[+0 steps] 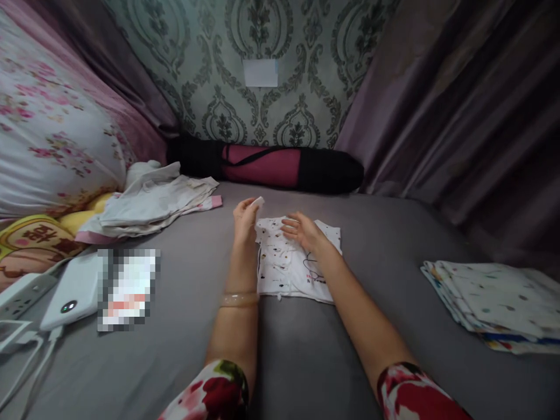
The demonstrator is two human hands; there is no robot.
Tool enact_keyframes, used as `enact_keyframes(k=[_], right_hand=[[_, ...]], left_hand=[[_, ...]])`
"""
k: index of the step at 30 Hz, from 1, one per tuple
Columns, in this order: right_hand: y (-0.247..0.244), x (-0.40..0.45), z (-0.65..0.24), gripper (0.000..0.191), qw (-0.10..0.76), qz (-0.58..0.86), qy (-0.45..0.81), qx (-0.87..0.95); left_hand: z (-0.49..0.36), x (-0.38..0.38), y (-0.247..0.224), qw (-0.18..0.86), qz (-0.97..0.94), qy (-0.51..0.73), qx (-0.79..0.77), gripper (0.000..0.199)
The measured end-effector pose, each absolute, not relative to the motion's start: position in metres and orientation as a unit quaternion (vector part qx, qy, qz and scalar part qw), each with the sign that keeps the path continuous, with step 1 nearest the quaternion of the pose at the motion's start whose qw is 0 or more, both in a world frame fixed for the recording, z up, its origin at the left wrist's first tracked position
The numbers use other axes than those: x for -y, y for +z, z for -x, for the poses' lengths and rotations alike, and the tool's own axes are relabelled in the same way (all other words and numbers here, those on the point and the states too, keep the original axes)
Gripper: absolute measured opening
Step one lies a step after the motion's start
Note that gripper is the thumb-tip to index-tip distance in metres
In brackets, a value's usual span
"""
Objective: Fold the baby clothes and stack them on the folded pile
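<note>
On the grey sheet in front of me lies a small white printed shirt [277,271], spread roughly flat with little figures on it and a line drawing on its right part. My left hand [245,221] is raised at the shirt's upper left side, its fingers pinching a bit of white fabric that looks like the shirt's sleeve. Over the upper middle of the shirt is my right hand [305,231], fingers stretched and slightly apart. Whether its fingertips touch the fabric I cannot tell. A clear bracelet [238,300] circles my left forearm.
Folded cloths [503,300] lie stacked at the right. Left are loose pale clothes [149,201], a white power bank [72,289], a power strip [28,294] with cables, and a blurred-out packet [131,286]. A black-and-maroon long bag [262,163] lies along the wall.
</note>
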State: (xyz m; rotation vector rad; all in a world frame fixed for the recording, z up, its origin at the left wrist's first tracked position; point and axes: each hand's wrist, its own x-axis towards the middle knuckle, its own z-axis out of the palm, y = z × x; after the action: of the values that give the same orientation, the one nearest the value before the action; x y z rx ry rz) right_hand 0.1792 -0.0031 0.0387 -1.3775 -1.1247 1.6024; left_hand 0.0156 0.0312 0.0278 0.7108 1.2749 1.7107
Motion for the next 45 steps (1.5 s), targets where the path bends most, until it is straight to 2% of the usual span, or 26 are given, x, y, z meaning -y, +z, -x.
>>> enact_keyframes(k=[6, 12, 16, 19, 21, 27, 30, 33, 39, 45], right_hand=[[0.034, 0.018, -0.212, 0.055, 0.392, 0.515, 0.677, 0.351], [0.033, 0.017, -0.213, 0.054, 0.43, 0.486, 0.701, 0.295], [0.027, 0.014, -0.216, 0.04, 0.463, 0.456, 0.7, 0.296], [0.02, 0.013, -0.218, 0.016, 0.487, 0.487, 0.662, 0.296], [0.017, 0.012, -0.218, 0.004, 0.494, 0.527, 0.619, 0.31], [0.009, 0.01, -0.221, 0.01, 0.482, 0.628, 0.474, 0.384], [0.001, 0.007, -0.227, 0.013, 0.453, 0.661, 0.417, 0.429], [-0.005, 0.005, -0.234, 0.017, 0.383, 0.706, 0.343, 0.487], [0.001, 0.012, -0.239, 0.022, 0.216, 0.768, 0.176, 0.577], [0.012, 0.028, -0.233, 0.029, 0.152, 0.781, 0.132, 0.592]], left_hand=[[-0.063, -0.022, 0.037, 0.464, -0.346, 0.655, -0.485, 0.022], [-0.095, -0.005, 0.041, 0.545, -0.424, 0.569, -0.447, 0.034], [-0.076, -0.01, 0.038, 0.52, -0.432, 0.574, -0.462, 0.023], [-0.046, -0.018, 0.028, 0.449, -0.418, 0.585, -0.53, 0.012], [-0.029, -0.021, 0.02, 0.412, -0.409, 0.58, -0.571, 0.014], [-0.022, -0.016, 0.008, 0.438, -0.475, 0.508, -0.57, 0.036], [-0.028, -0.014, 0.004, 0.448, -0.559, 0.426, -0.553, 0.05], [-0.03, -0.015, -0.003, 0.428, -0.615, 0.351, -0.561, 0.059], [-0.025, -0.017, -0.014, 0.385, -0.635, 0.345, -0.574, 0.053], [-0.02, -0.016, -0.015, 0.372, -0.641, 0.337, -0.581, 0.052]])
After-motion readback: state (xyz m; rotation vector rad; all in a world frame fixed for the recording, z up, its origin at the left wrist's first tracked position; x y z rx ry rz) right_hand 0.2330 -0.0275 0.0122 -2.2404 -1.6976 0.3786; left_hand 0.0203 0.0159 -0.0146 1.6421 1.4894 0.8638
